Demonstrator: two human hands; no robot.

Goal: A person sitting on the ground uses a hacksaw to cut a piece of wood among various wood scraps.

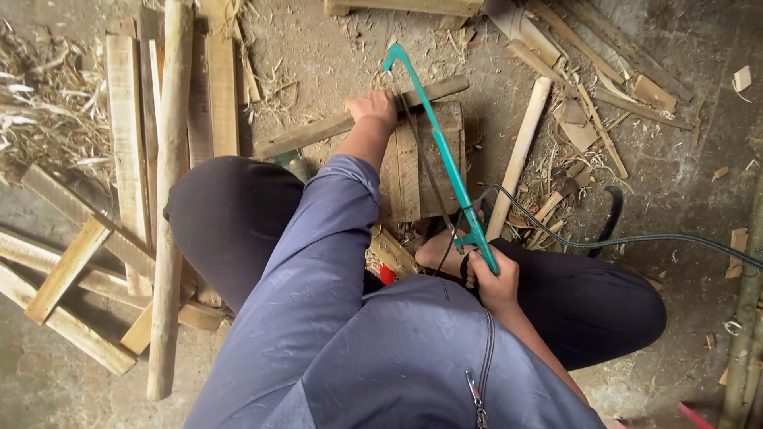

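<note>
My left hand (372, 107) presses down on a long dark wooden strip (306, 135) that lies across a low wooden block (413, 167) on the ground. My right hand (493, 278) grips the handle of a teal hacksaw (441, 151). The saw's frame slants up and away from me, and its thin blade crosses the strip just right of my left hand. I crouch over the block, knees in dark trousers to either side, sleeves blue-grey.
Planks and a long pole (167, 199) are piled at the left. A pale round stick (520, 151) and wood scraps lie at the right. A black cable (636, 238) runs off to the right. Shavings cover the concrete floor.
</note>
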